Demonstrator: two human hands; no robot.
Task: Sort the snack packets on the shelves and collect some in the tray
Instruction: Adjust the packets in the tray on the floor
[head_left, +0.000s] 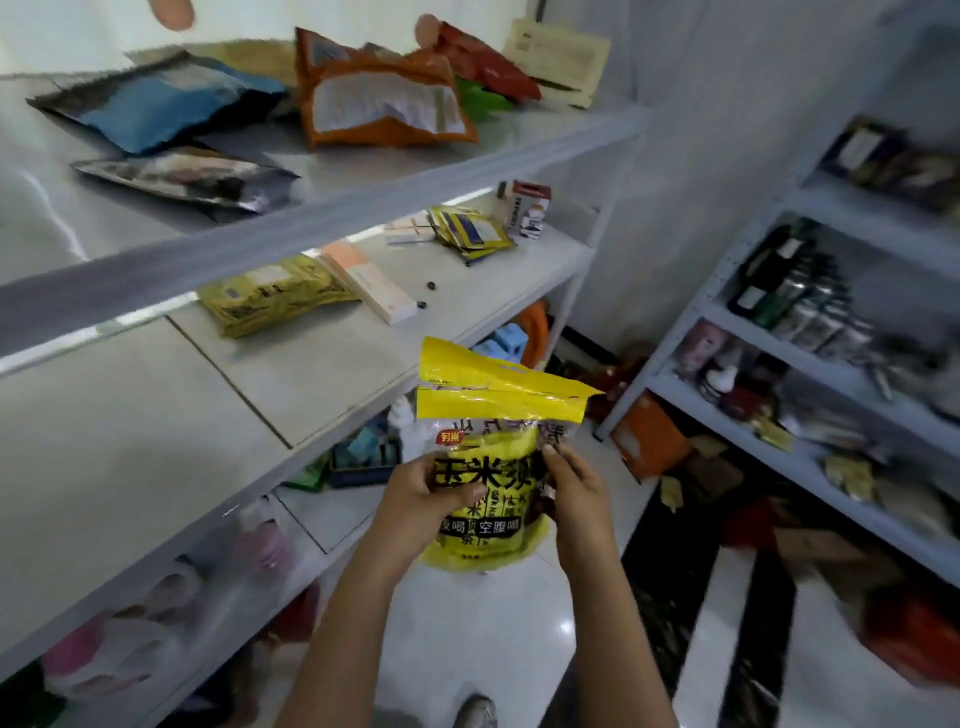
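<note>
Head view: yellow snack packet (485, 467) held upright in both hands, out in front of the white shelving.

Left hand (415, 499) grips the packet's left edge, thumb across the printed front; right hand (574, 493) pinches its right edge, fingers curled on it. Packet top is folded over. Middle shelf (311, 358) just beyond carries a stack of yellow sachets (270, 299) and a pale carton (369, 283). Top shelf (249, 145) holds an orange packet (382, 101), a blue packet (166, 101), a silver packet (192, 179). Right shelf unit (779, 332) blurred.
</note>
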